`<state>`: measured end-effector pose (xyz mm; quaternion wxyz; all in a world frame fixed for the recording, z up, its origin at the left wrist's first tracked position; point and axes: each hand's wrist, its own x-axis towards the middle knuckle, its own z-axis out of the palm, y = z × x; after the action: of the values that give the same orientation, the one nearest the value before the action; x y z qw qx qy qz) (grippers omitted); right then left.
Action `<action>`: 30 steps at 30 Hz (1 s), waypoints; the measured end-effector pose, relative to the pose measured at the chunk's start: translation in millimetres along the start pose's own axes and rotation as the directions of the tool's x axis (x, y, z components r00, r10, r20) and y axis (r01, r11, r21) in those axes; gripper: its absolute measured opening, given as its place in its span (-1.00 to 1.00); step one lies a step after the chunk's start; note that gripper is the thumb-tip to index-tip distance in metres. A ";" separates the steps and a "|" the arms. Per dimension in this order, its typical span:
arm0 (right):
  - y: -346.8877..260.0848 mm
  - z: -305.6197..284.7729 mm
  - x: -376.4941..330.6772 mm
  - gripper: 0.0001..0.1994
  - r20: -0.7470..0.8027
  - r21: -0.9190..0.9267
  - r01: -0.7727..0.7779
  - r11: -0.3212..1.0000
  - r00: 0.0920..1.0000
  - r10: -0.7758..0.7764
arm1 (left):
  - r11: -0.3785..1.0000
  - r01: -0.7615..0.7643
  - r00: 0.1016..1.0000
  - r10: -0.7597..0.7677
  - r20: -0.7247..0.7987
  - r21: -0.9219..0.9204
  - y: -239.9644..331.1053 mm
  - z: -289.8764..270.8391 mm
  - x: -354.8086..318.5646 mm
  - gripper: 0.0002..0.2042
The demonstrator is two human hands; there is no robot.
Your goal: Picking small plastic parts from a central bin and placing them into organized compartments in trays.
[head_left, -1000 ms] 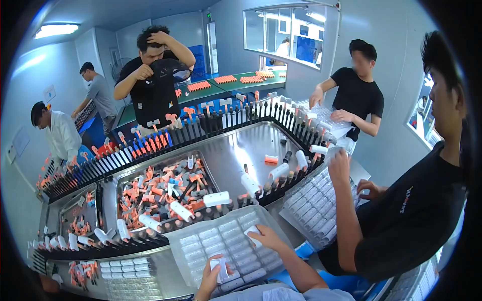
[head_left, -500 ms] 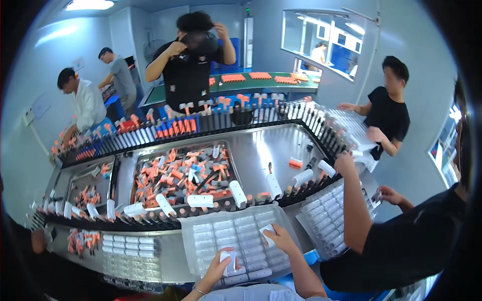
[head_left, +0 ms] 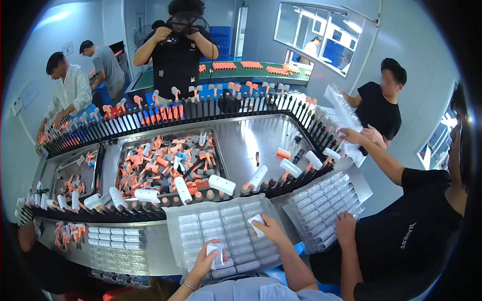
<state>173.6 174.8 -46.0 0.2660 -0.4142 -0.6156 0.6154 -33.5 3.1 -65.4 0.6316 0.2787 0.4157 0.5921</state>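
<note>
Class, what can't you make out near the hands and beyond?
Head view:
White item in the left hand: partly covered by that hand.
White piece in the right hand: likewise.
Near edge of the tray: partly behind grey-blue clothing.
Orange parts on the green conveyor: too small for detail.

One wide head-worn fisheye view, downward and forward over the nearby hands [head_left: 271, 231].

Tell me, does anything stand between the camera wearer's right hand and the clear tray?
Nothing visible besides the white piece that the right hand grips: the hand is over the clear tray, and the left hand, holding a white item, is to its left. Whether the piece touches the tray, I cannot tell.
</note>
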 end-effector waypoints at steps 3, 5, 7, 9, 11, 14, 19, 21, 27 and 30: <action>-10.8 -4.6 -2.4 -0.76 -0.029 -0.020 0.053 0.998 0.998 -0.053 | 1.000 0.000 1.000 0.000 -0.001 -0.016 0.1 0.1 -2.5 -0.62; -13.1 -9.2 -1.6 -0.76 -0.027 0.034 0.059 0.998 0.998 -0.058 | 1.000 -0.008 1.000 0.008 0.022 0.015 -3.2 -0.7 -0.9 -0.63; -14.8 -7.7 -2.4 -0.76 -0.024 0.024 0.052 0.998 0.998 -0.051 | 1.000 -0.006 1.000 0.006 0.017 0.014 -4.0 -0.4 -1.1 -0.63; -17.3 -5.4 -3.1 -0.75 -0.033 0.015 0.043 0.999 0.999 -0.042 | 1.000 0.001 1.000 -0.002 0.020 0.014 -2.8 0.0 -1.3 -0.63; -19.9 1.8 -5.6 -0.75 -0.035 -0.100 0.037 0.994 0.999 -0.041 | 1.000 0.009 1.000 -0.009 0.015 0.010 1.7 -0.5 -3.2 -0.63; 0.3 1.0 2.3 -0.76 -0.031 -0.141 0.075 0.987 0.996 -0.080 | 1.000 0.005 1.000 -0.004 0.013 -0.011 0.8 -3.2 -4.3 -0.63; -15.8 2.3 -3.1 -0.74 -0.026 -0.112 0.060 0.992 0.998 -0.064 | 1.000 0.002 1.000 -0.002 0.007 -0.010 1.4 -1.3 -3.6 -0.63; -20.3 -0.1 -5.5 -0.70 -0.074 -0.039 0.097 0.995 0.992 -0.100 | 1.000 -0.002 1.000 0.002 0.009 -0.011 1.0 -0.2 -3.7 -0.63; -29.2 -19.7 -11.5 -0.74 -0.137 -0.038 0.095 0.995 0.986 -0.099 | 1.000 -0.013 1.000 0.013 0.008 0.018 -0.8 3.1 -3.6 -0.63; -29.4 -19.9 -13.9 -0.77 -0.130 -0.027 0.102 0.994 0.986 -0.105 | 1.000 -0.007 1.000 0.007 0.007 0.025 -2.2 3.0 -3.6 -0.64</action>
<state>192.0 176.8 -12.6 0.3334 -0.4240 -0.6234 0.5660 -29.7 -0.3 -65.1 0.6274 0.2900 0.4201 0.5881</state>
